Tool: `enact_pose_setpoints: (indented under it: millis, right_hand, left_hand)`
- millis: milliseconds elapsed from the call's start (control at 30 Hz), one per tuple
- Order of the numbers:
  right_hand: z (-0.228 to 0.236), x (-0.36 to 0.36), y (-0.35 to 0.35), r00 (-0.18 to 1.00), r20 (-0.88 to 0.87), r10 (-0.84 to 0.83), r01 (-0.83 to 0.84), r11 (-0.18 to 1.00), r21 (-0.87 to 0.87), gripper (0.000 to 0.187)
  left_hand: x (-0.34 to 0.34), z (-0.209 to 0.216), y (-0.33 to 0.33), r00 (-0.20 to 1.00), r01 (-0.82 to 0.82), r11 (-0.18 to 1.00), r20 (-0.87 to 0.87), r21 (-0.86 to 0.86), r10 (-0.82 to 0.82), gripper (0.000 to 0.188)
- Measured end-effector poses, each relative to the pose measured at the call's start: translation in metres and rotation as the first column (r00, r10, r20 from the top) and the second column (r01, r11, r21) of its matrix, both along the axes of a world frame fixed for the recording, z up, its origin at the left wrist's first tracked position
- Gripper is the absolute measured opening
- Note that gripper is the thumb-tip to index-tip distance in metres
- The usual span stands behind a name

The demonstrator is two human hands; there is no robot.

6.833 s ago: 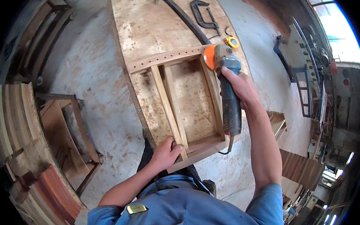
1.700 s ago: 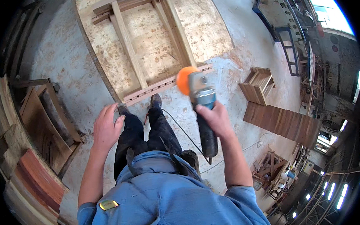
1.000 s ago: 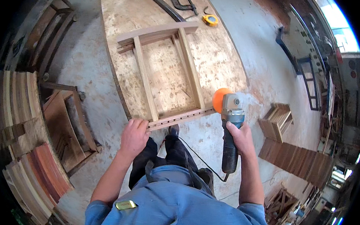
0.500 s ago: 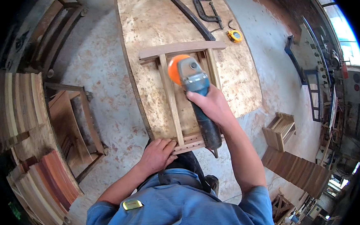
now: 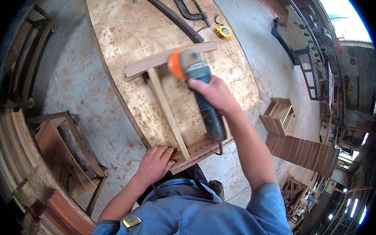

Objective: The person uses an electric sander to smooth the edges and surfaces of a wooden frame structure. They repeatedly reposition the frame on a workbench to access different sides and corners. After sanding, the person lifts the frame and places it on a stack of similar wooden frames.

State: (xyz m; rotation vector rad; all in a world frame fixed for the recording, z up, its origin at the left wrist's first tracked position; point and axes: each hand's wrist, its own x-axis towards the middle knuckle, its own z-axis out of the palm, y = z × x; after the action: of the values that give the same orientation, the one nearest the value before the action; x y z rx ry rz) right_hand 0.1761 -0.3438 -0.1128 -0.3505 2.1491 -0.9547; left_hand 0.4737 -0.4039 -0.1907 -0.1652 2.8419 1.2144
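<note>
My right hand (image 5: 217, 94) is wrapped round the body of a blue and black angle grinder (image 5: 210, 119). Its orange disc (image 5: 175, 64), smeared by motion, is over the inner edge of the far curved rail (image 5: 146, 64) of a wooden frame. Lighter side bars (image 5: 165, 109) join that rail to a near rail (image 5: 196, 156) with a row of small holes. At the near rail's left end, my left hand (image 5: 154, 162) is closed with its fingers curled on the wood. The grinder and my right arm hide much of the frame's right side.
On the worktable (image 5: 111, 35) beyond the frame lie a claw hammer (image 5: 170, 14), a C-clamp (image 5: 190, 8) and a yellow tape measure (image 5: 223, 32). Stacked wooden strips (image 5: 12, 145) are at the left. A small wooden stool-like piece (image 5: 277, 116) stands on the floor at the right.
The view has turned, so table and frame appear tilted and farther left. The grinder's disc has moved from just inside the far rail onto its edge. Both hands keep their hold.
</note>
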Motion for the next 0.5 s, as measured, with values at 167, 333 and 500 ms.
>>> enact_pose_setpoints:
  millis: [167, 333, 500]
  right_hand:
    - [-0.007, -0.077, 0.057, 0.965, 0.000, -0.261, 0.260, 0.964, 0.055, 0.053]
    - [0.009, -0.082, 0.101, 0.931, 0.052, -0.362, 0.366, 0.920, -0.141, 0.047]
    - [0.044, -0.035, 0.181, 0.836, 0.208, -0.508, 0.548, 0.794, -0.262, 0.041]
  left_hand:
    - [-0.009, 0.003, -0.023, 0.999, -0.022, 0.998, -0.026, -0.055, 0.021, 0.051]
    - [-0.061, 0.020, -0.045, 0.939, 0.119, 0.922, -0.260, -0.370, -0.225, 0.042]
    - [-0.099, 0.010, -0.043, 0.836, 0.376, 0.691, -0.095, -0.617, -0.540, 0.023]
